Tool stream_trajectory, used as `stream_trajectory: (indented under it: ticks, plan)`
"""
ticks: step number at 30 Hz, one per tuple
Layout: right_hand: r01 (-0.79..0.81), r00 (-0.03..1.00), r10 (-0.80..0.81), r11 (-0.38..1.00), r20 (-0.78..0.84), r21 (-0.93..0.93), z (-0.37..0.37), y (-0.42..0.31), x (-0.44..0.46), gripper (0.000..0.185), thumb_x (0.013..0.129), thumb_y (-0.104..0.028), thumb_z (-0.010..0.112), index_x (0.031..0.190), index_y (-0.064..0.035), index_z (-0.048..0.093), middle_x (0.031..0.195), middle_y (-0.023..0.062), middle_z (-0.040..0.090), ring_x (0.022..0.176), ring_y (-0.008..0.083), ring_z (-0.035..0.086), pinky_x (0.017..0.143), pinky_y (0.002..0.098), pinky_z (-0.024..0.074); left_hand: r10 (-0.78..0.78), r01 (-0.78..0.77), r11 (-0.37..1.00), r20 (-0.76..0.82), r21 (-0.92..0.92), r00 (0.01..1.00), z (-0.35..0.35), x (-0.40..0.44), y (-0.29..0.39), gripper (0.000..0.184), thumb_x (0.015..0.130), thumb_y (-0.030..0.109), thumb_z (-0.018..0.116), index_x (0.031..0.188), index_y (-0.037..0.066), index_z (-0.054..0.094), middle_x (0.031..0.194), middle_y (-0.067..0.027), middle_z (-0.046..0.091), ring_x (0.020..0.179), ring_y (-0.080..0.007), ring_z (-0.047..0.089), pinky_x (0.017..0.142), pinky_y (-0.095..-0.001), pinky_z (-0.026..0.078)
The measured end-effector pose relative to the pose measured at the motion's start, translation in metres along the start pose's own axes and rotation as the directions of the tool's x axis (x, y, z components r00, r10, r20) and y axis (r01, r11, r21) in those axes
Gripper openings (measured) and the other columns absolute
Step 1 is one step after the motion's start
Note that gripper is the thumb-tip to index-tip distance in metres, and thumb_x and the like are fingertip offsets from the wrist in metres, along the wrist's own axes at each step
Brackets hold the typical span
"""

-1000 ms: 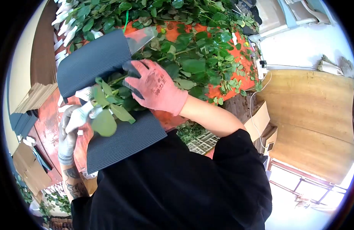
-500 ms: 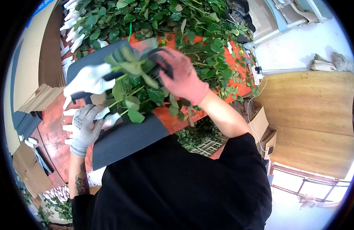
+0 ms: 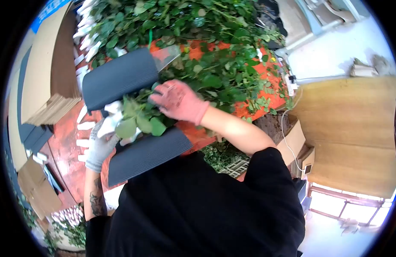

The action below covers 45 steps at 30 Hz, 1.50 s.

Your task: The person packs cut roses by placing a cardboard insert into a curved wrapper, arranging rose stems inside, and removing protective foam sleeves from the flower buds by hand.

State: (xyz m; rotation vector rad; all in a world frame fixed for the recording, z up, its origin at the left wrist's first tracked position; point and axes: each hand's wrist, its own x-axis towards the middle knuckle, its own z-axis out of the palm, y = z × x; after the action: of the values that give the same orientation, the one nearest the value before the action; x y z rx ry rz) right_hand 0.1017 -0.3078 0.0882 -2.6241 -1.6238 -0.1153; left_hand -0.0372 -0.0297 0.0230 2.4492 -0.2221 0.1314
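Observation:
Between two black ribbed pads lies a small bunch of leafy rose stems, their heads covered by white sleeves. My left hand, in a grey glove, is closed around the sleeved heads at the bunch's left end; some of its fingers are hidden behind a sleeve. Over the stems to the right is my right hand in a pink glove, its fingers curled onto them. The nearer ribbed pad lies against my black shirt.
A large heap of leafy stems with white-sleeved heads covers the back of the red table. Stacked cardboard sheets stand at the left. A white cable hangs off the right edge, beside cardboard boxes.
My right hand has brought a leafy, white-sleeved rose down from above the far pad onto the bunch between the pads. My left hand stays by the sleeved heads. The view has shifted slightly.

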Motion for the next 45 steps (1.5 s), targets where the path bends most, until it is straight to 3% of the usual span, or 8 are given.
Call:
stream_trajectory:
  ticks: [7,10,20,28,34,36,38,45]
  plan:
    - [0.383,0.899,-0.416,0.604,0.134,-0.699,0.026,0.014,0.013,0.013,0.086,-0.018,0.051,0.094,-0.0079,0.053,0.074,0.0020,0.046,0.068,0.0108,0.053,0.061,0.0236,0.0434,-0.216,0.228,0.945,0.075,-0.235,0.973,0.008,-0.007,0.005,0.024,0.078,0.026,0.065,0.092,0.005,0.066,0.076,-0.0146,0.064,0.075,-0.0309,0.062,0.068,-0.0415,0.048]
    - [0.136,0.932,-0.085,0.983,0.353,-0.123,-0.017,-0.003,0.036,0.028,0.080,-0.020,0.061,0.105,-0.0086,0.056,0.084,0.0072,0.056,0.076,0.0183,0.060,0.068,0.0302,0.0479,-0.181,0.157,0.944,-0.057,-0.291,0.982,0.012,-0.001,0.002,0.036,0.081,0.032,0.063,0.097,0.000,0.064,0.083,-0.0197,0.065,0.079,-0.0348,0.063,0.072,-0.0409,0.049]
    - [0.151,0.925,-0.151,0.988,0.350,0.026,-0.004,-0.038,0.071,0.051,0.079,-0.038,0.059,0.121,-0.0112,0.052,0.098,0.0062,0.060,0.092,0.0210,0.061,0.078,0.0367,0.0469,-0.245,0.261,0.948,0.105,-0.180,0.964,0.001,0.005,0.005,0.036,0.079,0.034,0.064,0.096,0.002,0.064,0.091,-0.0202,0.063,0.088,-0.0352,0.062,0.077,-0.0410,0.048]
    - [0.108,0.993,-0.105,0.993,-0.056,0.048,-0.008,-0.026,0.035,0.050,0.074,-0.028,0.067,0.121,-0.0180,0.054,0.120,0.0023,0.052,0.109,0.0206,0.052,0.093,0.0351,0.0365,0.040,-0.025,0.999,-0.344,0.049,0.938,-0.042,0.003,0.042,0.036,0.075,0.018,0.068,0.108,0.004,0.063,0.105,-0.0124,0.062,0.100,-0.0305,0.059,0.086,-0.0410,0.044]
    - [0.167,0.984,-0.175,0.976,-0.045,-0.142,-0.007,-0.031,0.000,0.047,0.083,-0.044,0.050,0.124,-0.0214,0.053,0.129,0.0012,0.048,0.121,0.0188,0.042,0.103,0.0399,0.0283,0.419,-0.382,0.893,-0.126,0.237,0.899,-0.021,0.045,0.029,0.048,0.069,0.018,0.067,0.115,0.010,0.058,0.111,-0.0111,0.060,0.113,-0.0286,0.053,0.090,-0.0424,0.044]
    - [0.138,0.989,-0.146,0.837,-0.028,0.530,0.001,-0.031,0.000,0.034,0.078,-0.038,0.058,0.106,-0.0197,0.061,0.113,0.0018,0.057,0.105,0.0194,0.054,0.096,0.0371,0.0380,0.526,-0.495,0.769,0.040,0.405,0.850,0.000,0.059,0.025,0.042,0.075,0.026,0.062,0.116,0.017,0.059,0.106,-0.0077,0.060,0.110,-0.0255,0.053,0.087,-0.0403,0.044]
    - [0.177,0.967,-0.162,0.982,-0.197,0.059,-0.033,-0.035,0.004,0.033,0.074,-0.036,0.063,0.100,-0.0161,0.063,0.105,0.0026,0.060,0.099,0.0204,0.057,0.090,0.0380,0.0428,0.361,-0.388,0.836,0.143,0.389,0.922,0.014,0.063,0.031,0.037,0.080,0.032,0.056,0.115,0.022,0.059,0.099,-0.0039,0.060,0.100,-0.0223,0.057,0.083,-0.0385,0.045]
    - [0.006,0.752,0.006,1.000,-0.659,0.015,-0.087,0.001,-0.025,0.040,0.061,-0.031,0.074,0.094,-0.0104,0.063,0.098,0.0059,0.060,0.092,0.0247,0.059,0.078,0.0368,0.0482,0.103,-0.126,0.960,0.102,0.250,0.989,0.020,0.068,0.014,0.022,0.086,0.023,0.051,0.098,0.010,0.063,0.093,-0.0129,0.060,0.084,-0.0324,0.059,0.075,-0.0441,0.046]
